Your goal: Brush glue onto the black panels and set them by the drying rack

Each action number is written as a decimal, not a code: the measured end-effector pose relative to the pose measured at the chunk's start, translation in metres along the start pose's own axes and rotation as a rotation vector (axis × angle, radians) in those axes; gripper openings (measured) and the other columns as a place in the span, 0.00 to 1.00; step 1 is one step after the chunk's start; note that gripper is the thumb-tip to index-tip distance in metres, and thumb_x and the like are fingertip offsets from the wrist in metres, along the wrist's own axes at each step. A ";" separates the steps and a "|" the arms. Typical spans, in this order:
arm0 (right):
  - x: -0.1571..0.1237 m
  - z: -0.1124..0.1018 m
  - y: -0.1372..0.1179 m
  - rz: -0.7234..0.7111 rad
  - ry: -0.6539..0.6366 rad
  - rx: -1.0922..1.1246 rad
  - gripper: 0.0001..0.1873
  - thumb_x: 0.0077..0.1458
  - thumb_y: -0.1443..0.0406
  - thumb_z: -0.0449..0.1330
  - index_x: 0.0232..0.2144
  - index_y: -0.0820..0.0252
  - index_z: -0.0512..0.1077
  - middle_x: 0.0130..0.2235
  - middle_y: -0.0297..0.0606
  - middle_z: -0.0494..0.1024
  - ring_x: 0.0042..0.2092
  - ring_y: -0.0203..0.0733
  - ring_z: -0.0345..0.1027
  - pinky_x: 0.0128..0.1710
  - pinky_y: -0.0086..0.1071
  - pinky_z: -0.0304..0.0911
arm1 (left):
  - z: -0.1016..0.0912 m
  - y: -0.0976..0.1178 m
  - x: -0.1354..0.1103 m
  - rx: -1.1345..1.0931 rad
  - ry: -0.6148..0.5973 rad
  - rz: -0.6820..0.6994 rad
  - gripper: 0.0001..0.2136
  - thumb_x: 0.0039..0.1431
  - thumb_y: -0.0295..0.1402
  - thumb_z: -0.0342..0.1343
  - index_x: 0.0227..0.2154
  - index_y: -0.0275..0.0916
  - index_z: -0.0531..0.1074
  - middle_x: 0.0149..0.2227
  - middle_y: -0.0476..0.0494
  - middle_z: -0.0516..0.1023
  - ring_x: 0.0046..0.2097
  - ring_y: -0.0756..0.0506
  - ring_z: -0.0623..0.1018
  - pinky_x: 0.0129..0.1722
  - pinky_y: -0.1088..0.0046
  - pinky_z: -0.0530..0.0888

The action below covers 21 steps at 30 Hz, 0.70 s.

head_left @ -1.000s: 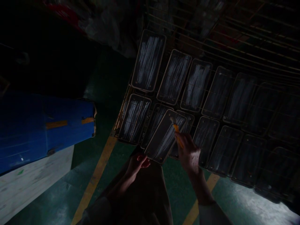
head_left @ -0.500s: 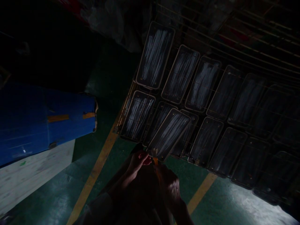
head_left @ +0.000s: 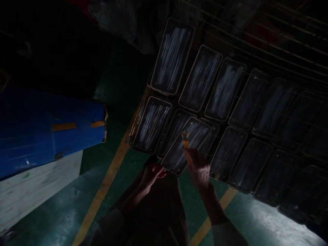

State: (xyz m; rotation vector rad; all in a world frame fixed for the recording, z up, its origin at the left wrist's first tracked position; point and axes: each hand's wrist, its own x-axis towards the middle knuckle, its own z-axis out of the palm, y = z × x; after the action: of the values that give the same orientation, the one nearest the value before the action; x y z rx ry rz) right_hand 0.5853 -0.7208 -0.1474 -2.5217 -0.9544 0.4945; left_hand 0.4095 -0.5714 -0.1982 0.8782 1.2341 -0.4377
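You are holding the slanted tray [head_left: 177, 154] at its near left corner, the fingers of your left hand [head_left: 152, 175] pinching it there, and that tray is lying askew across its two neighbours. Your right hand [head_left: 200, 169] is hovering by the slanted tray's right edge, its fingers clamping round the yellow handle of the brush [head_left: 186, 145]; the bristles are reaching over the tray's middle, but I cannot tell whether they are touching it. Left of the slanted tray, a streaked tray [head_left: 152, 124] is sitting within the wire rack [head_left: 132, 131]. Since you seem to be steadying only one corner, a hard stroke near the far end could be swivelling or tipping the slanted tray. A loose pinch could be letting it slide, and the dim light could be hiding thin patches among the pale streaks
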 end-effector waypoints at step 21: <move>-0.111 -0.010 -0.063 0.208 0.059 0.175 0.14 0.63 0.58 0.57 0.50 0.54 0.71 0.50 0.41 0.75 0.42 0.39 0.72 0.39 0.34 0.72 | 0.001 0.002 -0.003 0.017 -0.064 0.020 0.20 0.45 0.49 0.68 0.32 0.37 0.74 0.34 0.40 0.82 0.37 0.42 0.82 0.40 0.64 0.78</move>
State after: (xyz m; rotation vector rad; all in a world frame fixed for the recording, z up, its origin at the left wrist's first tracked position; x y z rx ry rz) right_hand 0.4772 -0.7557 -0.0879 -2.4719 -0.6015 0.5368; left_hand 0.4105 -0.5720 -0.1946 0.8834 1.1634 -0.4577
